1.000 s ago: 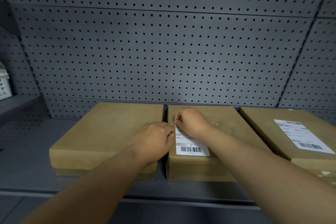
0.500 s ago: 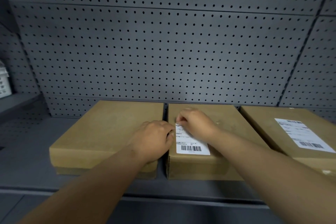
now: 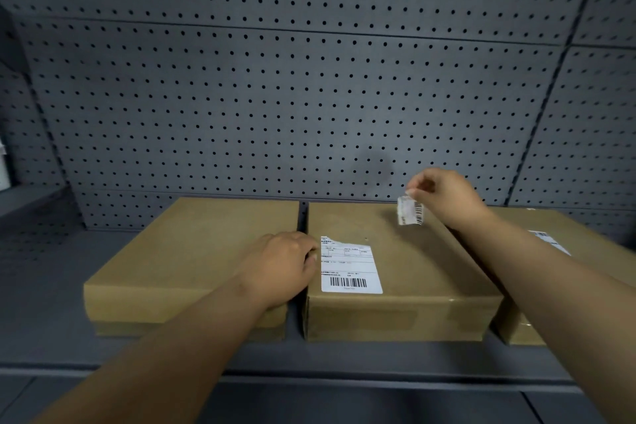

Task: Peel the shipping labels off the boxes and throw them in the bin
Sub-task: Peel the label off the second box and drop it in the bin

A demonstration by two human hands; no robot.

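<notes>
Three boxes are set side by side on a grey shelf (image 3: 51,286), backed by a pegboard (image 3: 275,96). On the middle box (image 3: 423,272) a label (image 3: 349,267) is stuck flat near the front left corner; its top edge is ragged, torn lower at the left, and a barcode is printed along its bottom. A scrap (image 3: 410,211) of white label with a barcode is pinched between the thumb and fingertips of the right hand (image 3: 447,196), held in the air above the rear part of the middle box and clear of its surface. The left hand (image 3: 280,268) is laid across the gap between the left box (image 3: 192,258) and the middle box, fingers loosely bent, fingertips touching the middle box just beside the label's left edge; nothing is grasped by it. The left box's top is bare cardboard. The right box (image 3: 550,231) is largely hidden behind the right forearm, and only a strip of a second label (image 3: 550,242) is seen on it. No bin is in view.
</notes>
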